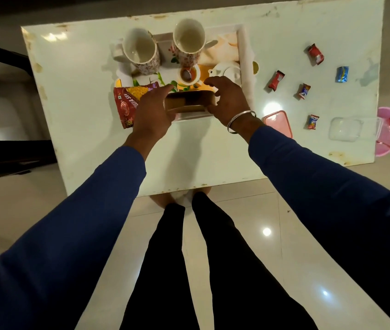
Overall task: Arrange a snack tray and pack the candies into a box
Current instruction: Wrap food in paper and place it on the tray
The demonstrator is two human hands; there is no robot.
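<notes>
While both hands closed on the brown bowl [187,102], it hung just over the near edge of the tray [245,55], between the two grips. The left hand [152,110] curled round its left side and the right hand [227,101] held its right rim, fingers bent over the top. The bowl looked stiff, shallow and fairly light, perhaps smooth-walled, so a hold at opposite rims seemed the surest place. A red snack packet [129,101] lay just left of it, partly under the left hand; two tall mugs [141,51] stood farther back on the tray. Wrapped candies [276,80] lay scattered on the surface to the right, well apart from either hand, with a clear box [345,128] and a pink lid [278,121] near them.
</notes>
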